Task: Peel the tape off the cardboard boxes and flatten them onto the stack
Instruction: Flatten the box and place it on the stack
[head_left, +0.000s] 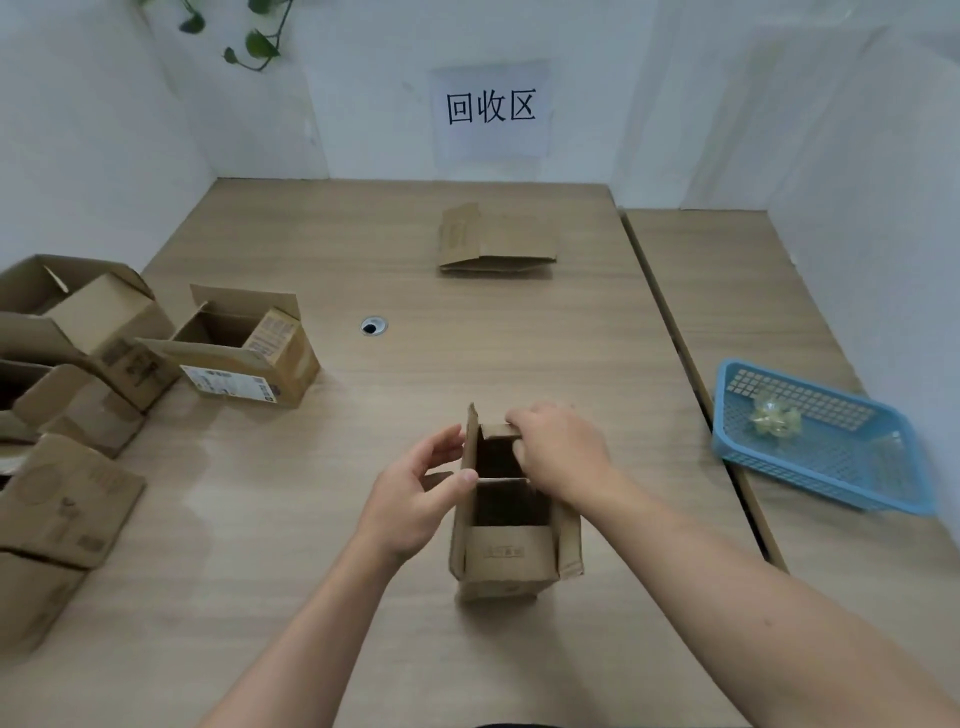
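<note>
Box (511, 556), open, toward the table's (311, 519) front edge: your left hand (410, 499) pinches its left flap (470, 428), your right hand (563, 457) grips its far flap (497, 431). Wall sign (491, 109) reads 回收区.

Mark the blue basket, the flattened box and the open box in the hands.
blue basket (852, 447): head view, mesh floor.
flattened box (519, 243): head view, top panel.
open box (506, 552): head view, near flap.

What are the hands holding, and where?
The small open cardboard box. The left hand pinches its left flap; the right hand grips its far flap.
</note>
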